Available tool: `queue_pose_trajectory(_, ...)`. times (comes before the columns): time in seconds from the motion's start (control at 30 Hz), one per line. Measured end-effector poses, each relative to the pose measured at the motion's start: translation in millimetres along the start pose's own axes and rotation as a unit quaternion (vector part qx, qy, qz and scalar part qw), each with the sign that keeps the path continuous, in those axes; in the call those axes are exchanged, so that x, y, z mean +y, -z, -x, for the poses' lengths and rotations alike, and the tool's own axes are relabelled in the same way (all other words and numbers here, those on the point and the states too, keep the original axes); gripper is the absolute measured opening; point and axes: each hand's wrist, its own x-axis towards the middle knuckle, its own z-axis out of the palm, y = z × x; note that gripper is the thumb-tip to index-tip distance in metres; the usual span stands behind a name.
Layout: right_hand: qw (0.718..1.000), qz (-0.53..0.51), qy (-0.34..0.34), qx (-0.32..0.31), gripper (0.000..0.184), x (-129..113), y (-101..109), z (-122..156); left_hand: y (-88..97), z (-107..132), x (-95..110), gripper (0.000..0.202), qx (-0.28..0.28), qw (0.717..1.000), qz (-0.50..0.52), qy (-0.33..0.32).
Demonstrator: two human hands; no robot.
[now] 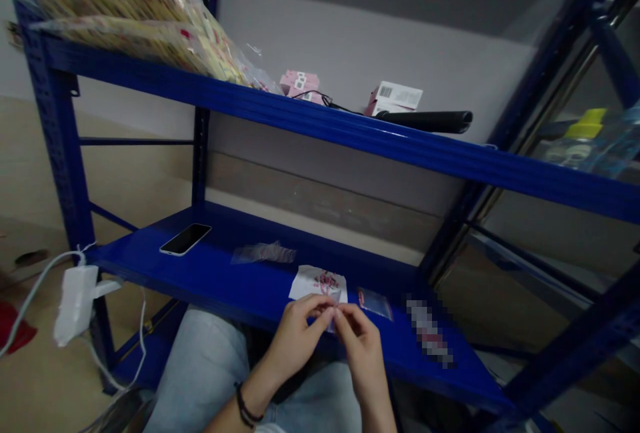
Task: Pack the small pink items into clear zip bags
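Note:
My left hand (pixel 305 326) and my right hand (pixel 359 336) meet at the front edge of the lower blue shelf, fingertips pinched together. Between them is a small see-through piece that looks like a clear plastic bag (pixel 331 329); the fingers cover most of it. Just beyond the fingertips lies a white paper sheet (pixel 305 281) with a pile of small red and pink pieces (pixel 326 279) on it. To the right of the paper is a flat clear bag with a red strip (pixel 375 303). A bunch of clear packets (pixel 275 253) rests to the left of the paper.
A phone (pixel 186 239) lies on the lower shelf (pixel 220 279) at left. A blurred-out item (pixel 430 331) is at right. Above, the upper shelf (pixel 300 107) holds bagged goods (pixel 125 13), small boxes (pixel 395 95) and a black tube (pixel 430 121). A white power strip (pixel 75 303) hangs at left.

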Motion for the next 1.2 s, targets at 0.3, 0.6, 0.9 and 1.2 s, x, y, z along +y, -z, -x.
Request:
queue_pose_trajectory(0.3, 0.994, 0.067, 0.076, -0.041, 0.021, -3.6, -28.8, 14.4, 16.9, 14.2, -9.6, 0.02, 0.047, 0.979, 0.17, 0.097)
queue_pose_trajectory(0.6, 0.989, 0.112, 0.081, -0.048, 0.021, -0.5, -23.7, 8.4, 20.2, 10.9, -13.8, 0.019, -0.014, 0.93, 0.327, 0.166)
queue_pose_trajectory(0.9, 0.992, 0.111, 0.053, -0.041, 0.025, 7.8, -22.4, 9.3, 24.5, 12.8, -12.4, 0.019, -0.001, 0.997, 0.044, 0.063)
queue_pose_trajectory(1.2, 0.976, 0.203, 0.071, -0.022, 0.022, 15.5, -33.4, 14.8, 14.3, 23.6, -24.4, 0.025, -0.003, 0.963, -0.271, 0.008)
